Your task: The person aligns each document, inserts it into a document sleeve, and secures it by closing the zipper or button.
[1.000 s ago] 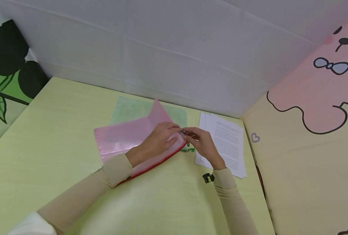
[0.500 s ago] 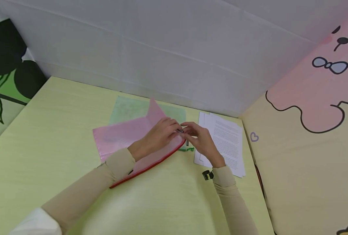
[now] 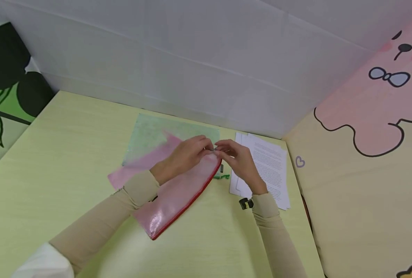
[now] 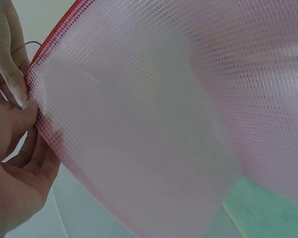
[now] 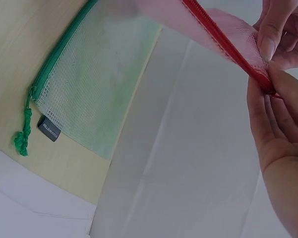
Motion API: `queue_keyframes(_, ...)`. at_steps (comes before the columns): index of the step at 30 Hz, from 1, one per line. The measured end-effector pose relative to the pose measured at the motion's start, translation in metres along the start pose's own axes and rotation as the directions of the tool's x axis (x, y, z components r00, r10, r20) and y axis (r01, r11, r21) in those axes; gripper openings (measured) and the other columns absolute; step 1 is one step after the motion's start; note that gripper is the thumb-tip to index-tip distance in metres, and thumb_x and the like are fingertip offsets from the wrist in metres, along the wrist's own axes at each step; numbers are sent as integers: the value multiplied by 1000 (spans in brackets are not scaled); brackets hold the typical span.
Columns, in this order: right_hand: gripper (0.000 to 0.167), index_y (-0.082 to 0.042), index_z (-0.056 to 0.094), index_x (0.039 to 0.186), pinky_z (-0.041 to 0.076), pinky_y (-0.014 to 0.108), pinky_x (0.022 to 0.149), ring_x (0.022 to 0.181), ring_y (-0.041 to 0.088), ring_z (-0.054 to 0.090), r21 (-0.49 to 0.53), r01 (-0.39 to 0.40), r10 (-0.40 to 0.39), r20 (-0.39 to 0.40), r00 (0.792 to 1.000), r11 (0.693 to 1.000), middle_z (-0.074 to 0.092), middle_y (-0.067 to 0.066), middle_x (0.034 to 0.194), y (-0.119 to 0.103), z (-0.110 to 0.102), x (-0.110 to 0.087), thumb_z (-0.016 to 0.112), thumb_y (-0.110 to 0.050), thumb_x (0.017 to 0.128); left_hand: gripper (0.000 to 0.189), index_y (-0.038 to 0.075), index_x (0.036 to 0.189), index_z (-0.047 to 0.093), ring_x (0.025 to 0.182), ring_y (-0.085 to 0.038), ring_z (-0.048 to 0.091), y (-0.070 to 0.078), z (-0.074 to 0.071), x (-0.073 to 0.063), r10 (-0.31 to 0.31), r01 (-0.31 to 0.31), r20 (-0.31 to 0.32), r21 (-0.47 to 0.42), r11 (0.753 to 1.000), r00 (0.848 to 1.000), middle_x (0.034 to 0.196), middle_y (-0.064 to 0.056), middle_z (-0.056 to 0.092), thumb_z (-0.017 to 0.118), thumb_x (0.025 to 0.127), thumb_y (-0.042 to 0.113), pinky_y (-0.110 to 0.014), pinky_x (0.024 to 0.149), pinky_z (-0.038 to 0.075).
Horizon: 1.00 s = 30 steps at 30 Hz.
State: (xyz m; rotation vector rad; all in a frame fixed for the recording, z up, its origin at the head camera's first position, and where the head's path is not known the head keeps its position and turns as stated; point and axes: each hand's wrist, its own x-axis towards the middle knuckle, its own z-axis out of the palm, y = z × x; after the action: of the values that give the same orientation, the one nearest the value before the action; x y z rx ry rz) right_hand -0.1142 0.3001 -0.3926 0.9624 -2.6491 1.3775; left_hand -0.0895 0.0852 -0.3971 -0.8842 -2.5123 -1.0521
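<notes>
A pink mesh zipper pouch [image 3: 188,185] with a red zipper [image 5: 223,42] along one edge is lifted at its right corner. My left hand [image 3: 186,156] pinches the pouch's side edge close to that corner, thumb on the mesh in the left wrist view. Right beside it, my right hand [image 3: 238,158] pinches the corner at the zipper's end. The fingertips of both hands nearly meet. A thin red cord pokes out by the right fingers in the right wrist view. Behind and below lies a green mesh zipper pouch [image 3: 160,127], partly covered by the pink one.
Printed paper sheets [image 3: 270,170] lie in a stack right of the hands. The green pouch's knotted pull cord [image 5: 23,134] and dark label [image 5: 49,129] stick out at its corner. A grey-white wall [image 3: 192,77] borders the table's [image 3: 70,154] far edge.
The pink pouch has tilted up and turned, its zipper edge swinging down toward the front and its far flap dropping left. Both hands rose slightly and kept their grip near the corner.
</notes>
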Motion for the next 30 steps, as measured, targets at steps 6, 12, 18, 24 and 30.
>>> queue_keyframes(6,26,3,68,121,59,47,88,100,31,70,0,-11,11,-36,999,1000,73,18,107,-1,-1,-1,71,-2,95,4,1,100,71,85,-24,63,4,-2,2,-76,76,6,-67,995,997,94,-10,67,70,97,3,-35,80,55)
queue_keyframes(12,29,-6,69,122,60,36,85,97,23,72,45,-55,58,-56,997,997,74,11,104,0,-1,-4,75,-14,95,4,-1,100,71,84,-25,62,4,-4,2,-149,146,-14,-109,983,989,95,-12,67,69,96,0,-37,77,54)
queue_keyframes(18,28,-4,69,117,61,30,80,93,23,73,76,-154,155,-11,988,985,74,11,102,4,1,-6,79,-12,91,5,-1,100,71,82,-25,62,4,-7,3,-222,213,-32,-179,961,975,95,-13,68,69,97,2,-36,74,53)
queue_keyframes(24,25,-1,70,114,61,30,77,91,24,75,59,-158,156,37,987,986,74,12,103,8,3,-7,77,-10,92,6,0,101,72,86,-25,63,0,-9,2,-229,220,-27,-190,957,973,97,-13,68,68,98,3,-37,77,54)
queue_keyframes(30,24,0,71,115,62,33,78,90,23,75,66,-133,130,48,990,989,75,13,104,5,1,-4,76,-8,92,5,0,101,71,84,-26,62,-3,-11,2,-184,173,-49,-175,969,982,93,-12,66,69,96,1,-38,76,53)
